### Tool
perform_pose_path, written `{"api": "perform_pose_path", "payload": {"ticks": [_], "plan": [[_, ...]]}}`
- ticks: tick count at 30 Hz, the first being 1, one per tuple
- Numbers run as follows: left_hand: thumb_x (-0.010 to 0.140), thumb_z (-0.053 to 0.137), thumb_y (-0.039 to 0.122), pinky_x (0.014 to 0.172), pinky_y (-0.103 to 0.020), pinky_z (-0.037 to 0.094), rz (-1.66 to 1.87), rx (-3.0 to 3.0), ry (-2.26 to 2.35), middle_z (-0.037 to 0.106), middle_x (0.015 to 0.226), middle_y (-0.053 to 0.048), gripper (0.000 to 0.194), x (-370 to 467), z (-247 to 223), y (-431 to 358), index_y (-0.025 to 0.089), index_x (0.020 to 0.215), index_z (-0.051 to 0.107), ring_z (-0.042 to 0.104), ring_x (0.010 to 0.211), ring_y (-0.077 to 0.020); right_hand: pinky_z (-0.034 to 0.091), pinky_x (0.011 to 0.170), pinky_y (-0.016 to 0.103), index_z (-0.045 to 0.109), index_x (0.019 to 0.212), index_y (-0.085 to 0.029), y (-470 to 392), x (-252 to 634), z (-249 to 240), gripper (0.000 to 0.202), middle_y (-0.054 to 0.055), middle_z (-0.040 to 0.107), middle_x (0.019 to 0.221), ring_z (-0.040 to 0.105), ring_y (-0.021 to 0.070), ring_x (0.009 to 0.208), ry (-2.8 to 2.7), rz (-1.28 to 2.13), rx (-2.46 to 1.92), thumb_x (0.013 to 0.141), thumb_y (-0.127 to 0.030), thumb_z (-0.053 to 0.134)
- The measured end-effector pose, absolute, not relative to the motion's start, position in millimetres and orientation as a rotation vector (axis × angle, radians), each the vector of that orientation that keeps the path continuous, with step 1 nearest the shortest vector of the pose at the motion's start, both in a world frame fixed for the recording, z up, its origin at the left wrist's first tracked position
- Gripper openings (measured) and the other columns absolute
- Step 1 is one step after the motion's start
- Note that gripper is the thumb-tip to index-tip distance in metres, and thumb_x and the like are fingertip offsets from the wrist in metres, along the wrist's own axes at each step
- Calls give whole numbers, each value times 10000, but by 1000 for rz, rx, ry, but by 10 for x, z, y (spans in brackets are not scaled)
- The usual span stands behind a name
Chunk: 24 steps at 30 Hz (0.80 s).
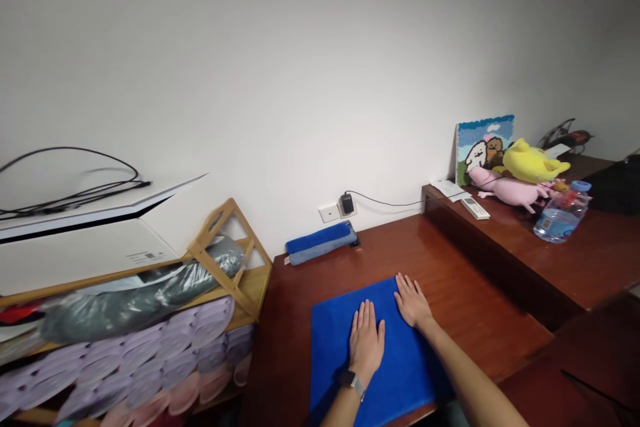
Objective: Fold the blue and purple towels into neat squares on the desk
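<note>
A blue cloth lies spread flat on the reddish-brown wooden table. My left hand rests flat on the middle of it, fingers stretched forward and thumb apart, with a watch on the wrist. At the cloth's far right corner is my right hand, palm down with its fingers spread. Neither hand grips anything. Farther back, near the wall, a folded blue cloth and a grey-blue cloth lie together in a long strip.
A wooden rack of slippers stands left, under a white box. On the raised surface at right are a water bottle, a remote, plush toys and a picture. A plugged-in charger trails a cable.
</note>
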<state>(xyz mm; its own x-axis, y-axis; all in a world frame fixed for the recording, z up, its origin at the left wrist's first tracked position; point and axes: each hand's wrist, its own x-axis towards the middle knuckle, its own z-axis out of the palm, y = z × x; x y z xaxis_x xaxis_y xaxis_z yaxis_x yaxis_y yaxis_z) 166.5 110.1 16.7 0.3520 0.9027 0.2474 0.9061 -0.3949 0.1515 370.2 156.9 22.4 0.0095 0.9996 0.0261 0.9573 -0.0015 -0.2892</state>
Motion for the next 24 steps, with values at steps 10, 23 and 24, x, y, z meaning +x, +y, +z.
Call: {"api": "perform_pose_path", "payload": {"ticks": [10, 23, 24], "plan": [[1084, 167, 493, 1303, -454, 247, -423, -2794, -1724, 351, 1689, -93, 668, 2493, 329, 1700, 153, 1639, 317, 261, 1584, -227, 176, 1293, 477, 242, 1663, -183, 1583, 3814, -38, 648, 38, 231, 1724, 176, 241, 1603, -2162, 173, -2060, 1028, -312, 238], [1065, 218, 510, 1294, -456, 235, -328, -2256, -2144, 337, 1684, -153, 726, 419, 262, 1573, 53, 1615, 343, 274, 1582, -268, 168, 1298, 481, 214, 1667, -136, 1526, 3731, 135, 664, 55, 235, 1723, 186, 239, 1601, -2074, 212, -2178, 1062, -405, 157], [1064, 222, 510, 1294, -455, 234, -334, -2249, -2144, 341, 1683, -151, 723, 450, 264, 1572, 59, 1614, 348, 280, 1579, -269, 164, 1299, 479, 206, 1667, -130, 1478, 3717, 157, 665, 56, 227, 1724, 176, 238, 1603, -2067, 207, -2177, 1064, -404, 150]]}}
